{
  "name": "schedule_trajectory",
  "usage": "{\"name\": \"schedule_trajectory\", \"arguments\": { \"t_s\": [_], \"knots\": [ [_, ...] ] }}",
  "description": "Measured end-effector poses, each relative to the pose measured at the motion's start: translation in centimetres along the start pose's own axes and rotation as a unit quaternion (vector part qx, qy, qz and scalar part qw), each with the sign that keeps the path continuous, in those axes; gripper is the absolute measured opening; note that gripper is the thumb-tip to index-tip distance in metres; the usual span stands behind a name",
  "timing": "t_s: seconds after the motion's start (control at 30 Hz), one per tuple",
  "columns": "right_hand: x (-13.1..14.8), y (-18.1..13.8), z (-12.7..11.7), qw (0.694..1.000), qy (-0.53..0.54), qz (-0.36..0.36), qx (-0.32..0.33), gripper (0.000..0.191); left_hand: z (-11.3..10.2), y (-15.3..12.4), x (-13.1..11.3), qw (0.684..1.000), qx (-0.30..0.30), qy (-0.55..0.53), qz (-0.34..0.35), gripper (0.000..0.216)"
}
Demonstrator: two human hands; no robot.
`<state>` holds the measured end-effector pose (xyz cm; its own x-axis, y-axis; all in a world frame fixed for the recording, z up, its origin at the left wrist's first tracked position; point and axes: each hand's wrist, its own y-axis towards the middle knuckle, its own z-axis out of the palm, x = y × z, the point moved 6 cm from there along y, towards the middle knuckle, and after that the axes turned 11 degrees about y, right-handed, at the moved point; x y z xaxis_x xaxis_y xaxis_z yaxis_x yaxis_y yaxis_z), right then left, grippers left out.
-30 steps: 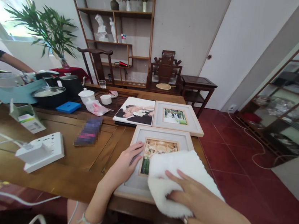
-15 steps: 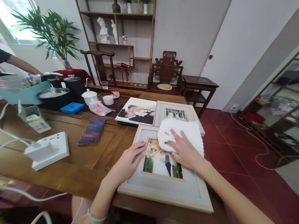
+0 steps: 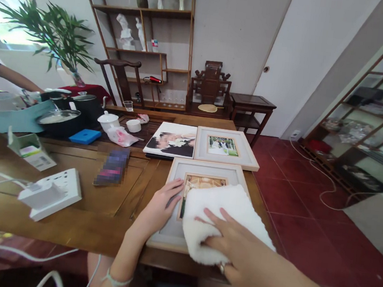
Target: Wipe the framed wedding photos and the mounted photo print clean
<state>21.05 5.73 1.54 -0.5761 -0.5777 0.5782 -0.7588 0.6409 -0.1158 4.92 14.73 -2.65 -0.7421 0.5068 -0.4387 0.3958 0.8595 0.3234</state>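
Left fingers (image 3: 175, 185), loosely spread, grasping nothing, steady the left side of the picture frame (image 3: 173, 232) near the bench (image 3: 97, 225) edge. Right fingers (image 3: 218, 222) curl partly around the white towel (image 3: 226, 203) over the photo (image 3: 204, 181); light, flat pressure should work best.

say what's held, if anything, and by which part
Right hand holds the white towel by its near part, fingers on top. Left hand only rests on the left side of the frame.
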Motion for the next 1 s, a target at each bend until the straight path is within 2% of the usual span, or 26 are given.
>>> {"name": "schedule_trajectory", "arguments": {
  "t_s": [0.1, 0.23, 0.3, 0.37, 0.43, 0.53, 0.67, 0.83, 0.9, 1.0],
  "knots": [
    [-3.4, 1.8, -1.1, 0.995, -0.052, 0.009, -0.084, 0.056, 0.0, 0.0, 0.0, 1.0, 0.003, -0.002, 0.002, 0.036],
    [-7.9, 4.5, -4.1, 0.967, -0.159, 0.053, -0.19, 0.055, -0.1, -0.1, -0.1, 1.0, 0.012, -0.004, 0.0, 0.037],
    [-9.2, 5.9, -5.5, 0.958, -0.19, 0.066, -0.205, 0.057, -0.1, -0.1, -0.1, 1.0, 0.015, -0.005, -0.005, 0.037],
    [-9.7, 6.9, -6.0, 0.957, -0.204, 0.067, -0.194, 0.059, 0.0, -0.2, 0.0, 1.0, 0.015, -0.008, -0.013, 0.037],
    [-9.4, 7.3, -5.6, 0.964, -0.203, 0.054, -0.166, 0.061, 0.0, -0.2, 0.1, 1.0, 0.009, -0.013, -0.017, 0.036],
    [-7.6, 6.3, -3.5, 0.977, -0.176, 0.025, -0.115, 0.063, 0.0, -0.2, 0.3, 1.0, -0.002, -0.023, -0.018, 0.037],
    [-3.2, 2.9, -0.9, 0.995, -0.099, -0.002, -0.013, 0.061, 0.0, -0.2, 0.3, 0.999, -0.009, -0.025, -0.018, 0.036],
    [2.0, -0.5, -0.1, 0.993, -0.003, 0.006, 0.116, 0.064, 0.0, -0.4, 0.1, 1.0, -0.004, -0.02, -0.015, 0.037],
    [2.3, -0.6, -0.1, 0.994, 0.017, -0.002, 0.104, 0.063, 0.1, -0.4, 0.1, 1.0, -0.002, -0.017, -0.013, 0.037],
    [-0.2, 0.6, -0.3, 1.0, -0.003, 0.003, 0.017, 0.061, 0.2, -0.3, 0.3, 1.0, 0.0, -0.016, -0.011, 0.037]
  ]
}}
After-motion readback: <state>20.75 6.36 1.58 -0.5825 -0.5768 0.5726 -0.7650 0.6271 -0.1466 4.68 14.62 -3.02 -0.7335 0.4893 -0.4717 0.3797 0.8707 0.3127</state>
